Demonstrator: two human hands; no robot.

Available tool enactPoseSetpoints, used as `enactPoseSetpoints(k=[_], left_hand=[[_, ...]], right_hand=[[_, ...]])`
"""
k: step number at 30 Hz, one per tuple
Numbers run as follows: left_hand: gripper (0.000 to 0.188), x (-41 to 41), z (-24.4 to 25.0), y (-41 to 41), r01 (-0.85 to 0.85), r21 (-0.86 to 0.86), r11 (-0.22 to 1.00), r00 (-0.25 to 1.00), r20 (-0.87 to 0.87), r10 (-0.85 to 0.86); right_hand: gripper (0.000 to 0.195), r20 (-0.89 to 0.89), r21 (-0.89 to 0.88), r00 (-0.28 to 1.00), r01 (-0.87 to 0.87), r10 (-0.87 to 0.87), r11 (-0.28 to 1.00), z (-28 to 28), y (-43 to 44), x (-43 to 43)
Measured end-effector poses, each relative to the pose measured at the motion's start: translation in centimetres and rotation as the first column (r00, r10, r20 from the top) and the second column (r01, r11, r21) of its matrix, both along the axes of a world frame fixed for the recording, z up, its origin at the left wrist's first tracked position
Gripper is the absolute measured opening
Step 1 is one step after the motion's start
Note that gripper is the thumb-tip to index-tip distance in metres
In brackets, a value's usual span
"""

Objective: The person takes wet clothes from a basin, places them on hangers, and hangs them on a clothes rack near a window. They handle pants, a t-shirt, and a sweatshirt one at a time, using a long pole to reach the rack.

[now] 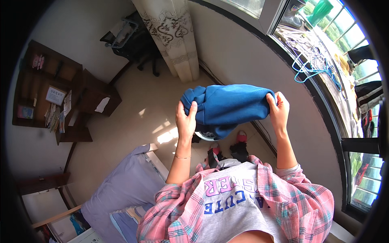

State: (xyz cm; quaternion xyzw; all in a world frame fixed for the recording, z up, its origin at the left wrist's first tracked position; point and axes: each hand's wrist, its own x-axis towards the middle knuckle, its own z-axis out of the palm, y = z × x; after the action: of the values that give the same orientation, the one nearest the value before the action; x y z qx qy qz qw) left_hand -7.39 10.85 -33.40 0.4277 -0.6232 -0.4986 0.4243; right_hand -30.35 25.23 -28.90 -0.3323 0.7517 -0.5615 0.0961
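Observation:
A blue cloth garment (234,104) is stretched sideways between both hands, out in front of my chest. My left hand (186,120) grips its bunched end, thumb on top. At the opposite end, my right hand (278,109) pinches the edge between thumb and fingers. Part of the fabric hangs down in a fold below the stretched section. Beneath it, a white basin (206,136) on the floor is partly hidden by the garment; something dark and patterned shows inside it.
Right of me, a window ledge holds a tangle of wire hangers (316,65) and rubber boots (319,13). A bed with a lavender sheet (121,179) stands at lower left. Beyond are a wooden shelf desk (54,91), a curtain (173,36) and an office chair (127,39).

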Motion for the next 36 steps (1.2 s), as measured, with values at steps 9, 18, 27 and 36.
enactPoseSetpoints(k=[9, 18, 27, 36], left_hand=[[0.037, -5.3, 9.0, 4.2, 0.219, -0.164, 0.962, 0.950, -0.190, -0.249], [0.054, -2.8, 9.3, 0.2, 0.143, -0.191, 0.971, 0.984, -0.074, -0.160], [0.033, 0.4, -1.5, 8.4, 0.516, 0.756, 0.402, 0.846, -0.376, -0.377], [0.019, -1.1, -1.8, 3.5, 0.620, 0.366, 0.694, 0.782, -0.217, -0.584]], right_hand=[[0.072, 0.019, 0.087, 0.775, -0.630, 0.631, 0.771, -0.2, -0.2, 7.5], [0.031, 0.722, -0.563, 0.402, -0.131, 0.563, 0.816, 2.8, -1.8, 6.1], [0.051, 0.768, -0.637, -0.035, 0.064, 0.640, 0.768, 3.7, -0.2, 5.1], [0.054, 0.756, -0.648, 0.029, 0.167, 0.654, 0.743, 1.9, 2.0, 3.9]])
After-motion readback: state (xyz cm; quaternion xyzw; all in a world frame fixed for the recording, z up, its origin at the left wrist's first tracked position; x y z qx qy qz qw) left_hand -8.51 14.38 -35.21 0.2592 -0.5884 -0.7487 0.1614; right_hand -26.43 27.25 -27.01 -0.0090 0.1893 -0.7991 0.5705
